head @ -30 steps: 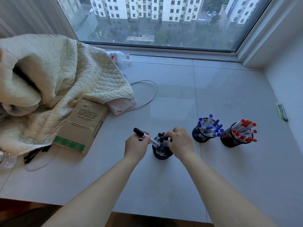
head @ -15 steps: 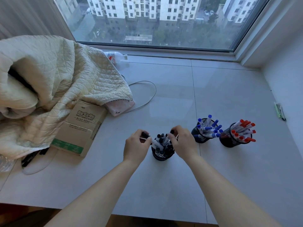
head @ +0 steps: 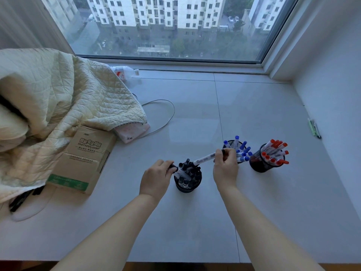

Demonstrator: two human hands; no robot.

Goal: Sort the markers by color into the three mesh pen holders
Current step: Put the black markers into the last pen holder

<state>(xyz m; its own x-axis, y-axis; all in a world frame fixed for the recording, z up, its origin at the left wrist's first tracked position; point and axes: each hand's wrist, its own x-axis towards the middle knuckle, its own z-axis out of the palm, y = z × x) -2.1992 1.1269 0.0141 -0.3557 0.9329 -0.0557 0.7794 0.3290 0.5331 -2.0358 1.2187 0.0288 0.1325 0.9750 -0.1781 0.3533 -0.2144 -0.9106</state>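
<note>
Two hands' fingers each pinch a black marker over the black-marker holder

right hand has lifted a black-capped marker, seemingly from holder

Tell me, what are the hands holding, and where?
Right hand pinches a black marker by its capped end. Left hand grips another marker's black cap.

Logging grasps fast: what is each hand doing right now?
Left hand: grips a black marker at the black holder.
Right hand: pinches another black marker.
</note>
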